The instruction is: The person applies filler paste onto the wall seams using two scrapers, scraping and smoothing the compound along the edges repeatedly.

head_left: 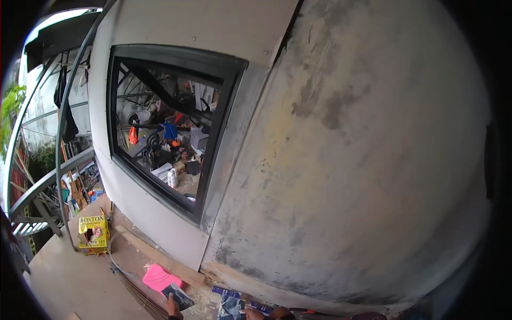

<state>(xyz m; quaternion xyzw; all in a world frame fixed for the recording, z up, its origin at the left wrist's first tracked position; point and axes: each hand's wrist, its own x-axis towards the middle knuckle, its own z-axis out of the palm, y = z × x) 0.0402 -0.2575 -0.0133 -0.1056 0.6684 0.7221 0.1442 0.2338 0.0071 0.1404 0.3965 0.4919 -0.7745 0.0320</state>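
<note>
At the lower edge, my left hand point(173, 308) is closed on a dark, flat, rectangular piece point(180, 296) with pale smears; its exact kind does not show. Just beyond it, a bright pink object point(159, 278), like a bag or cloth, lies on the floor. To the right, my right hand point(255, 314) is partly cut off by the frame. Its fingers close at the edge of a blue-grey mottled piece point(230, 308), whose kind I cannot make out. Blue-purple packets point(226, 292) lie on the floor beyond this hand.
A stained grey wall point(341, 160) rises ahead and right. Left of it, a black-framed window opening point(165, 128) shows a cluttered lower area. A yellow box point(94, 234), a bundle of thin rods point(133, 293) and a wooden strip point(160, 254) lie on the floor. Metal railing point(53, 173) curves at the left.
</note>
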